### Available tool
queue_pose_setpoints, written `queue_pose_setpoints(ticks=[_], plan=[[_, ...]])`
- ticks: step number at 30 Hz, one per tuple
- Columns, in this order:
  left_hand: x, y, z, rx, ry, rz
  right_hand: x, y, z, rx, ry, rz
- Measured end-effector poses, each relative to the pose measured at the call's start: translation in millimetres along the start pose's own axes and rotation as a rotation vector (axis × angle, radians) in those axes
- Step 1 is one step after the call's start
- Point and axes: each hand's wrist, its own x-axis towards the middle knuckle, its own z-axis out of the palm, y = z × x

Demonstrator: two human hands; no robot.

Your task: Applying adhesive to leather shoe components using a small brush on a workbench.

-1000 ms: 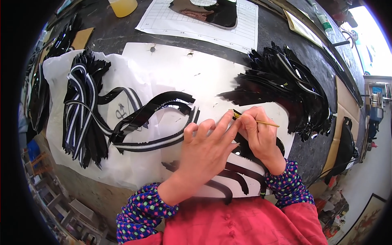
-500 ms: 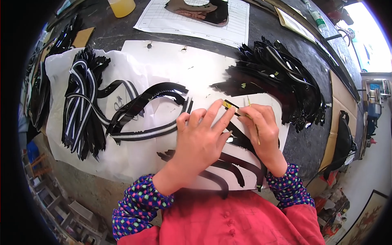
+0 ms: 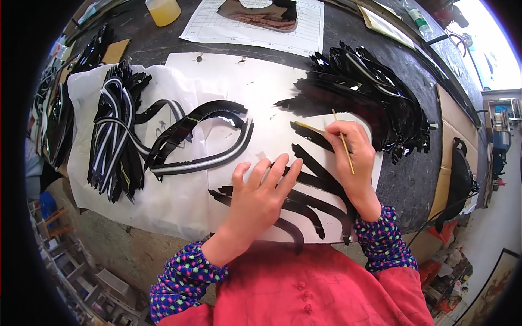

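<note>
My right hand (image 3: 354, 160) is closed round a thin yellow stick (image 3: 342, 140), which slants up past the fingers. From its fingertips a narrow yellowish piece (image 3: 307, 127) reaches along the end of a black strip (image 3: 319, 140); its kind is unclear. My left hand (image 3: 260, 202) lies with fingers spread, the fingertips over another dark strip (image 3: 310, 178). More curved black strips (image 3: 304, 209) fan out around and below the hands on the white board (image 3: 266, 81). To the left, a black strip with a pale stripe (image 3: 209, 165) forms a loop.
A heap of glossy black strips (image 3: 391, 103) stands at the right, and a bundle of striped strips (image 3: 111, 146) rests on white paper (image 3: 187, 217) at the left. Farther back are a cup of yellow liquid (image 3: 163, 12), a printed sheet (image 3: 201, 30) and a dark cutout piece (image 3: 261, 19).
My left hand has drawn back toward me, away from the right hand and the upper strip's end. The right hand, still with the stick, has shifted slightly up and right.
</note>
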Motion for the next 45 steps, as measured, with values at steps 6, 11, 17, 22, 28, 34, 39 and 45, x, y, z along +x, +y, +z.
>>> queue_pose_setpoints(ticks=[6, 11, 17, 22, 28, 34, 39, 45], plan=[[-6, -7, -7, -0.037, -0.067, 0.061, -32, -37, -20, 0.401, -0.157, 0.512], [-3, -8, -11, -0.084, -0.096, 0.092, -50, -35, -6, 0.488, -0.108, 0.599], [5, -8, -5, -0.045, -0.059, 0.07, -44, -40, -3, 0.38, -0.148, 0.61], [6, -8, 0, -0.037, -0.051, 0.06, -43, -42, -3, 0.26, -0.142, 0.454], [3, -10, 2, -0.031, -0.055, 0.061, -41, -44, -1, 0.217, -0.152, 0.409], [4, -9, 0, -0.064, -0.067, 0.042, -42, -44, -2, 0.221, -0.148, 0.425], [5, -7, -2, -0.069, -0.076, 0.025, -42, -44, -2, 0.227, -0.154, 0.436], [6, -8, -2, -0.077, -0.096, 0.014, -42, -46, -7, 0.143, -0.17, 0.364]])
